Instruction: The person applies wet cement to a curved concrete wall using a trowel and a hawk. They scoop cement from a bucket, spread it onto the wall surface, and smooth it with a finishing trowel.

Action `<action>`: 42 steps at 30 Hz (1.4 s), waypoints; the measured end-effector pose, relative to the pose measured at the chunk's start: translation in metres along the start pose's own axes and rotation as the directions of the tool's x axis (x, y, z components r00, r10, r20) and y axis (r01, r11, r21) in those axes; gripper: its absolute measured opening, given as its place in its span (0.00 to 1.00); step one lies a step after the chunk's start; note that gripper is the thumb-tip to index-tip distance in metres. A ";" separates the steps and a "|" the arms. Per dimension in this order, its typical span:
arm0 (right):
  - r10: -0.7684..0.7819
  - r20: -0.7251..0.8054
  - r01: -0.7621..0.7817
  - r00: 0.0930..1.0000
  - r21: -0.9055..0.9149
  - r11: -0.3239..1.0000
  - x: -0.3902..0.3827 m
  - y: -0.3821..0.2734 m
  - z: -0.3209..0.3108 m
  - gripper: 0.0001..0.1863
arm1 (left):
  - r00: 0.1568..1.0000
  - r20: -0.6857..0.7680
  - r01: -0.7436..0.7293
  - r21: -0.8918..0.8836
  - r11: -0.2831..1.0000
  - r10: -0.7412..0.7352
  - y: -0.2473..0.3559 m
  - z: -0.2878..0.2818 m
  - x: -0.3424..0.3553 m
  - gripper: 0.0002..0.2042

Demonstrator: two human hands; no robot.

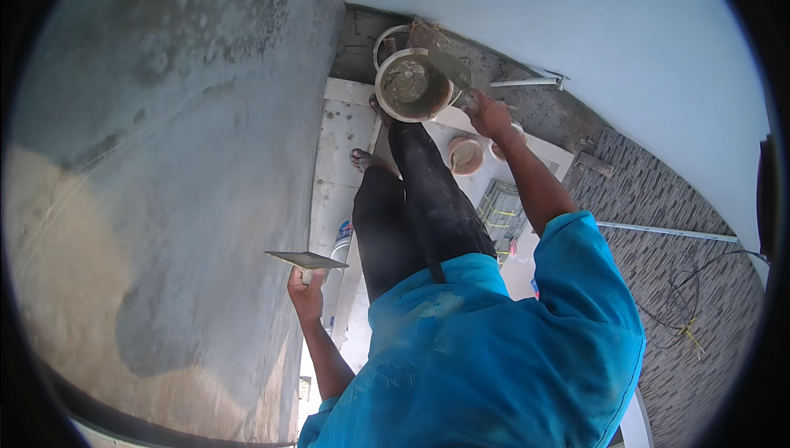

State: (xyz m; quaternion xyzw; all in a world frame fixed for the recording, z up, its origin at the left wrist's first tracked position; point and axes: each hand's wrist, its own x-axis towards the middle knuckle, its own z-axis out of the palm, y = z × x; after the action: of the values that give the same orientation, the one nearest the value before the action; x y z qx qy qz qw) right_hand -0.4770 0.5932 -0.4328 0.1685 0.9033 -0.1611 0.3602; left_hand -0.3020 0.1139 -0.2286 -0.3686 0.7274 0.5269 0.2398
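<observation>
Flat board (307,259), nearly level, tilted trowel (452,69) at rim of bucket (414,117), grey mix (405,83) inside

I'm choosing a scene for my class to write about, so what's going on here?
A person stands beside a wall with grey and tan patches. Their right hand holds a flat-bladed trowel, its blade at the far right side of a bucket with wet-looking grey mix inside; whether the blade touches the rim is unclear. Their left hand holds a flat board from below, near the wall. A small reddish bowl stands right of their legs.
</observation>
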 end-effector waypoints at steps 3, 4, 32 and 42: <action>0.089 0.250 -0.048 0.964 -0.165 0.985 0.029 0.019 0.067 0.30 | 0.988 -0.001 0.155 0.144 0.977 -0.156 -0.031 0.009 0.009 0.06; 0.108 0.300 -0.039 0.948 -0.226 0.973 0.042 0.023 0.091 0.29 | 0.977 -0.005 0.209 0.192 0.959 -0.212 -0.039 0.013 0.011 0.06; -0.110 0.161 0.169 0.981 -0.424 0.890 0.243 -0.003 0.295 0.12 | 0.833 -0.085 0.548 0.258 0.796 -0.546 -0.125 0.049 0.067 0.11; -0.127 0.499 0.335 0.857 -0.354 0.873 0.284 -0.004 0.225 0.25 | 0.858 -0.098 0.506 0.326 0.799 -0.504 -0.118 0.050 0.072 0.11</action>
State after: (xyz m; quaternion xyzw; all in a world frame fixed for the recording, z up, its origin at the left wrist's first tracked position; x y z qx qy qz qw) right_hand -0.5393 0.5502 -0.7872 -0.0704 0.8183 -0.0371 0.5693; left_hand -0.2551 0.1204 -0.3684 -0.5033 0.6835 0.3089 0.4291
